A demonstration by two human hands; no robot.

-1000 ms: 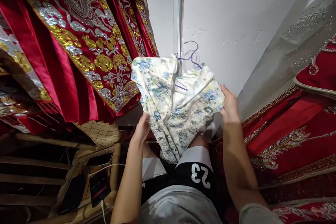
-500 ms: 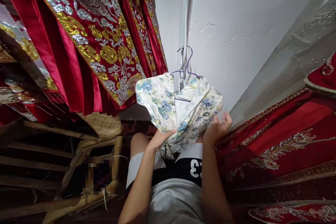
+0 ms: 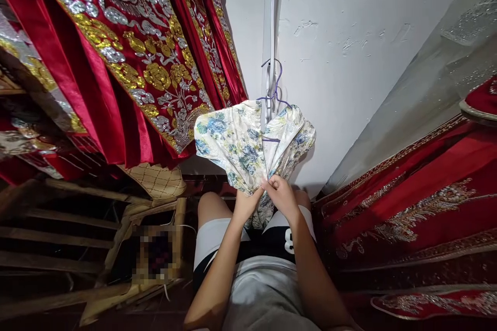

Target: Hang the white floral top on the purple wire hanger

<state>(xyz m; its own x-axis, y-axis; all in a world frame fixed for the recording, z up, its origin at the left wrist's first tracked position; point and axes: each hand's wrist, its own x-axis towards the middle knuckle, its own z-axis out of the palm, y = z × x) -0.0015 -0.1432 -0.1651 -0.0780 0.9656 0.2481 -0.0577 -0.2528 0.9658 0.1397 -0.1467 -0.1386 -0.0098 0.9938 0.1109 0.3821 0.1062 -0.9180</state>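
Observation:
A white short-sleeved shirt (image 3: 244,142) with blue flowers hangs on a purple hanger (image 3: 277,83) in front of me. Its neckline forms a V, and the hanger's lower bar shows inside it. My left hand (image 3: 248,204) grips the front edge of the shirt below the V, thumb on top and fingers behind the cloth. My right hand (image 3: 281,194) has its fingers curled and pinches the front edges at the same spot, touching my left thumb. The lower part of the shirt drops between my knees, partly hidden by both hands.
Red garments with gold and silver sequins (image 3: 155,62) hang at the left. More red beaded cloth (image 3: 407,217) fills the right side. A wooden chair frame (image 3: 178,238) stands at lower left. Behind the shirt is a white wall (image 3: 330,36) with a vertical strip.
My right hand has come from the shirt's right side in to the middle, beside my left hand. The shirt's right side has swung inward. The left hand has kept its hold.

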